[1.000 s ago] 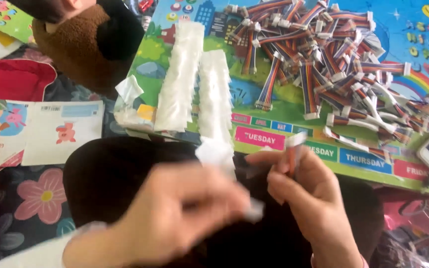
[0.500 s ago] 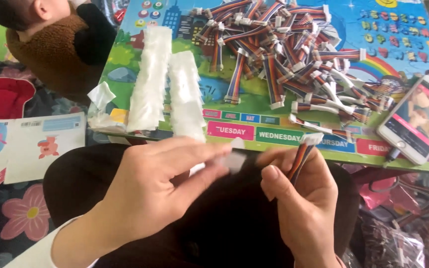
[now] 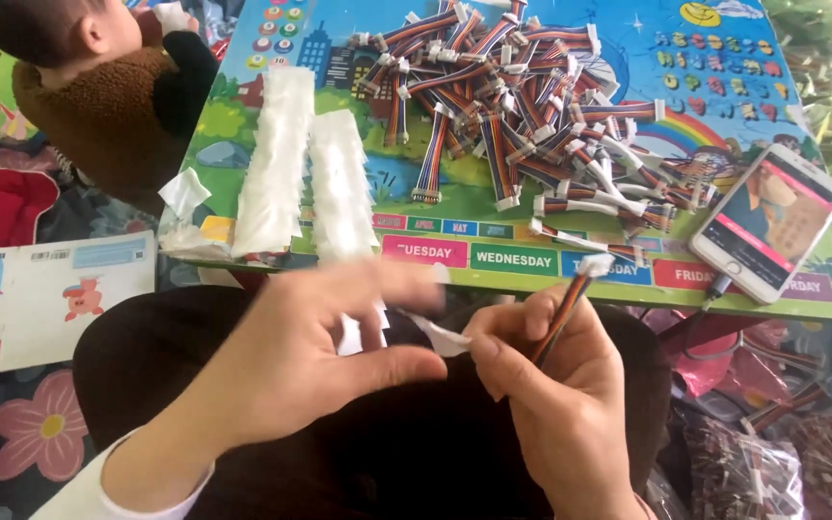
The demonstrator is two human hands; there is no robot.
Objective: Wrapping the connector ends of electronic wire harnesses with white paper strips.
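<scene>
My right hand (image 3: 546,385) grips a short rainbow ribbon cable (image 3: 567,303) with a white connector at its top end, held upright over my lap. My left hand (image 3: 325,351) is beside it, thumb and fingers pinching a small white paper strip (image 3: 440,337) that reaches the cable. Two stacks of white strips (image 3: 305,183) lie on the colourful board (image 3: 532,265) just ahead of my left hand. A large pile of ribbon cables (image 3: 522,106) covers the board's middle.
A smartphone (image 3: 767,221) with a lit screen lies at the board's right edge. A child in a brown fuzzy top (image 3: 113,106) sits at the upper left. Picture cards (image 3: 69,294) lie at the left. Bags of small parts (image 3: 772,462) sit at lower right.
The view has shifted, with the board sliding left and down in frame. My left hand has moved left, drawing the white strip out from the cable in my right hand.
</scene>
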